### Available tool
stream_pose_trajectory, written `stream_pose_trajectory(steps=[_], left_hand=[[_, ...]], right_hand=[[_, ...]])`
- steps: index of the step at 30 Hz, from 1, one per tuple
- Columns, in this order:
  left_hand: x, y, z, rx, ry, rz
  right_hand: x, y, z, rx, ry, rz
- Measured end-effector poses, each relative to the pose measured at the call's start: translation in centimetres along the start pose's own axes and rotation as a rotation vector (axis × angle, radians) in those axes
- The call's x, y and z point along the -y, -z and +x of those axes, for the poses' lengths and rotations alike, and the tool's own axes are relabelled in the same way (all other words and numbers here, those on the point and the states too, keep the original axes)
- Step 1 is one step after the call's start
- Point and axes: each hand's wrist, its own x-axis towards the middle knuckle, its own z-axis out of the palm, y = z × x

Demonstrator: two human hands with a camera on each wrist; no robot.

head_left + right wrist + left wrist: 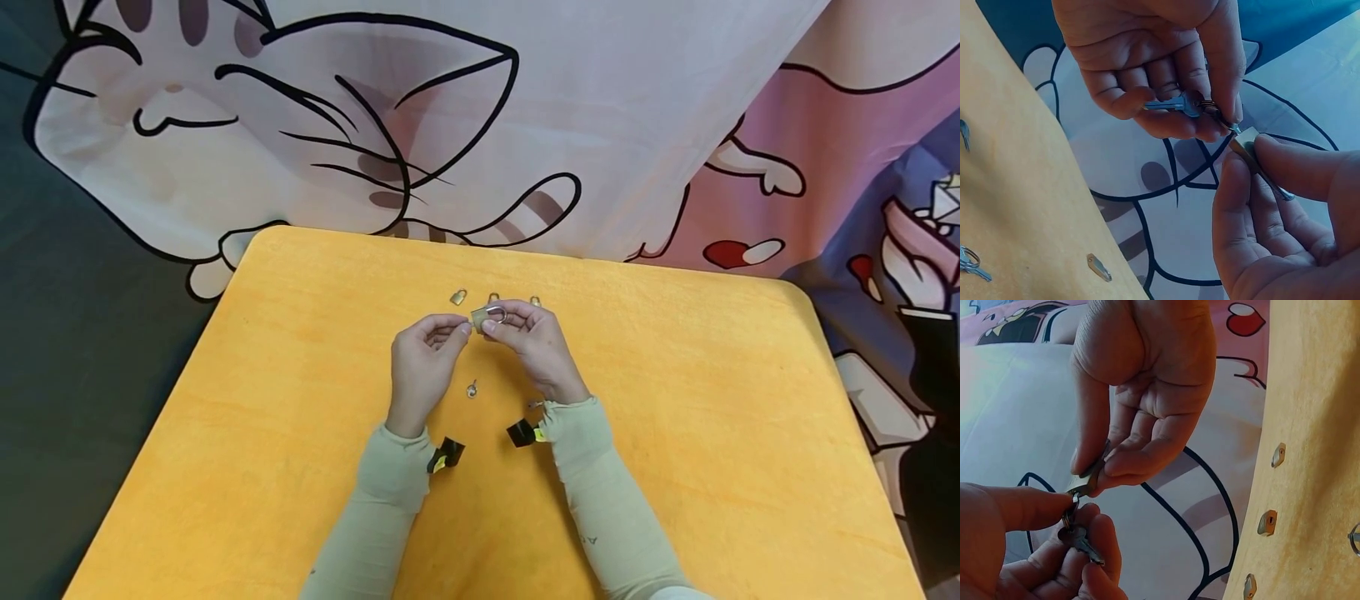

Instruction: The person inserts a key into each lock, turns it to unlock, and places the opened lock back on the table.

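Between the two hands, over the yellow table, is a small brass padlock (479,320). My right hand (536,346) pinches its body (1245,145) between thumb and fingers, and in the head view the shackle points right. Whether the shackle is latched, I cannot tell. My left hand (422,362) pinches a key (1234,128) at the padlock's bottom end; thumb and finger hide most of it. From that key's ring hangs a second key (1080,542), lying against the left fingers. How far the pinched key sits in the keyhole is hidden.
Three more padlocks lie in a row beyond the hands: a left one (458,297), a middle one (492,297) and a right one (535,301). Nearer on the table (712,417) are a ring of keys (471,389) and another small metal piece (535,404) by the right wrist.
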Motion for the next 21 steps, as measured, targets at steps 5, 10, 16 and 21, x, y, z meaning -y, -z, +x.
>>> stream_pose_trajectory(steps=[5, 10, 16, 21], left_hand=[[-0.03, -0.11, -0.03, -0.021, 0.014, 0.075], [0.14, -0.21, -0.04, -0.026, 0.003, 0.055], [0.15, -0.10, -0.03, -0.020, 0.049, -0.056], [-0.14, 0.11, 0.00, -0.012, 0.099, -0.090]], right_hand=[[0.03, -0.07, 0.05, -0.033, -0.004, 0.005], [0.05, -0.22, 0.05, -0.047, -0.012, 0.021], [0.20, -0.31, -0.04, -0.036, -0.012, 0.021], [0.18, -0.22, -0.07, -0.017, -0.005, 0.004]])
